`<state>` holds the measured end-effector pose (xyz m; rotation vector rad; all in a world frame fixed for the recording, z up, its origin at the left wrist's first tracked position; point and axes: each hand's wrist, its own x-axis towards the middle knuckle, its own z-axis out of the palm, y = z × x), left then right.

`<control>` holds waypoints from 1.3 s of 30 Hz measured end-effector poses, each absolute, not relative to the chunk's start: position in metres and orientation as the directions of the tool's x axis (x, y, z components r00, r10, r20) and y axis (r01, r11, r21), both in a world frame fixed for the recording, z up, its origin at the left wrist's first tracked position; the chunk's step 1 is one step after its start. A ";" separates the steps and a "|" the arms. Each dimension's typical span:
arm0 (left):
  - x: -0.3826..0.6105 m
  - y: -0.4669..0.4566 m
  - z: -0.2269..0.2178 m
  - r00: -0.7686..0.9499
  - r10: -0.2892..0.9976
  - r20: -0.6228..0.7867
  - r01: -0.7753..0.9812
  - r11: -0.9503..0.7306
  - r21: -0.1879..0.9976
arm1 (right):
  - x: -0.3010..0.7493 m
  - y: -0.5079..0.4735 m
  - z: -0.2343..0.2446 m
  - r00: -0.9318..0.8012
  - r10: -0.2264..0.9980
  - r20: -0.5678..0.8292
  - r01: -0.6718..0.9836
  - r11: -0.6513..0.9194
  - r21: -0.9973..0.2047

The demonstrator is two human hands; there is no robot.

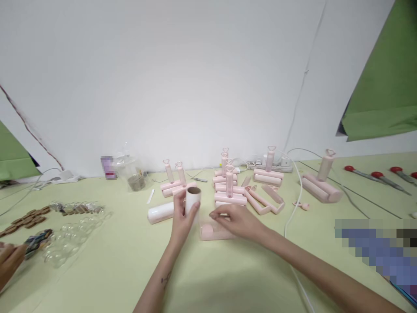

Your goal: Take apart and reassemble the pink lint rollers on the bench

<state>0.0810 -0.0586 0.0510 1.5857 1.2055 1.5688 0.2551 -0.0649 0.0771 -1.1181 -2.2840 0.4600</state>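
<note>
My left hand [184, 213] is wrapped around a white lint roller refill [193, 201], held upright so that the brown hollow of its cardboard core shows at the top. Just to its right, my right hand [233, 217] has its fingers curled and pinched together; whatever they hold, if anything, is too small to tell. Below and partly behind the right hand lies a pale pink, see-through roller cover [208, 232]. Another white lint roller refill [161, 213] lies on its side left of my left hand, partly hidden by it.
Several pink lint rollers [230, 198] with heart-topped handles stand behind my hands. Loose pink handle frames [260, 202] lie to the right, near a white cable [293, 208]. Red-handled screwdrivers [365, 173] lie far right. Clear domes [65, 239] and another person's hand [11, 263] are left.
</note>
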 end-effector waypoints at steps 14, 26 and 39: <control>0.093 -0.080 0.037 0.601 0.770 0.215 0.723 -0.638 0.266 | 0.315 -0.092 0.149 -0.145 0.837 0.528 0.410 0.536 -0.738; -0.038 -0.071 0.023 0.271 0.908 0.320 0.958 -0.286 0.001 | 0.294 -0.002 0.122 -0.126 0.871 0.475 0.832 0.354 -0.427; 0.102 -0.069 0.018 0.448 0.835 0.319 0.568 -0.541 0.621 | 0.319 -0.094 0.080 -0.515 0.640 0.571 0.613 0.740 -0.277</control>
